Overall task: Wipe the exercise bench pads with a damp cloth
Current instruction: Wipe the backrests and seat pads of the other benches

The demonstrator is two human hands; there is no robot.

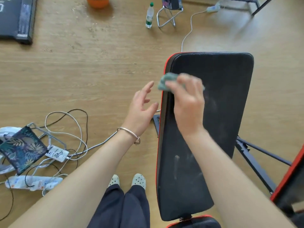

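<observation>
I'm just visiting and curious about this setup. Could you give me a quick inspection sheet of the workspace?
Surface: black bench pad, red-edged, with pale smears.
Job's things: green cloth at the pad's left edge.
Clutter: water bottle, orange tub, leaf-print pouch on the floor.
Hands: right hand grips the cloth; left hand open, empty, beside the pad.
Cables: tangled cords, power strip.
Surroundings: wood floor.

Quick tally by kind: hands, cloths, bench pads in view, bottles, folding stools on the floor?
hands: 2, left hand open and empty, right hand gripping the cloth
cloth: 1
bench pads: 2, long back pad, seat pad only partly in frame
bottle: 1
folding stools: 2, far stool, leaf-print stool
Total: 8
</observation>
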